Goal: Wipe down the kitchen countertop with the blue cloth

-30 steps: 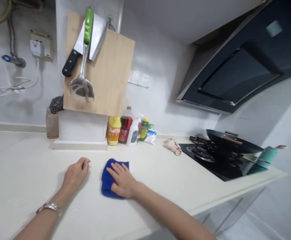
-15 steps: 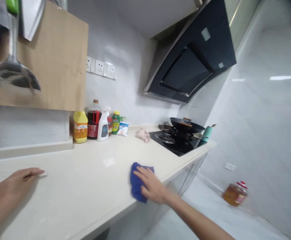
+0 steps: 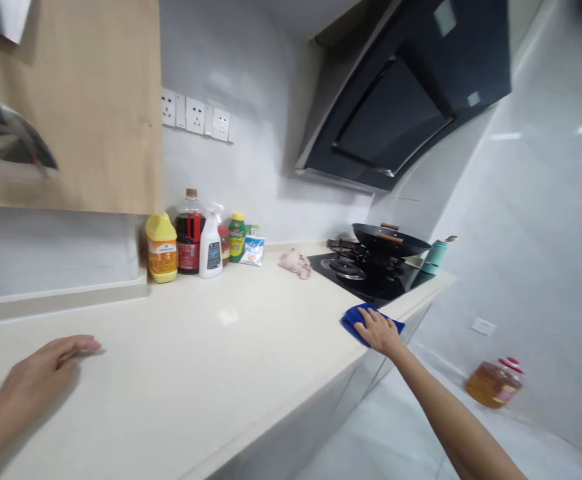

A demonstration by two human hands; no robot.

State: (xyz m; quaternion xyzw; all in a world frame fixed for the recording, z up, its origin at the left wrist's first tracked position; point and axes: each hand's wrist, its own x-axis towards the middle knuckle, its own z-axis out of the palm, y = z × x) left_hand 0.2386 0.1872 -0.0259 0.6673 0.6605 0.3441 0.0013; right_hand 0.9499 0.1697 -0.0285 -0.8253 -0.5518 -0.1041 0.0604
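My right hand (image 3: 378, 331) presses down on a blue cloth (image 3: 353, 320), fingers spread over it. The cloth lies at the front edge of the white countertop (image 3: 195, 373), beside the near corner of the black gas stove (image 3: 371, 283), and part of it hangs at the edge. At the left, my left hand (image 3: 51, 370) rests on the counter with its fingers stretched out and holds nothing. A crumpled pinkish rag (image 3: 295, 262) sits by the stove's left side.
Along the wall stand a yellow jug (image 3: 161, 250), a dark sauce bottle (image 3: 189, 237), a white spray bottle (image 3: 211, 247) and a green bottle (image 3: 237, 237). A wok (image 3: 391, 241) sits on the stove beneath the range hood (image 3: 395, 113). An oil jug (image 3: 493, 385) is on the floor.
My right hand has slid the blue cloth rightward and away along the counter edge, to the stove's corner. My left hand stays on the counter. The view has shifted slightly.
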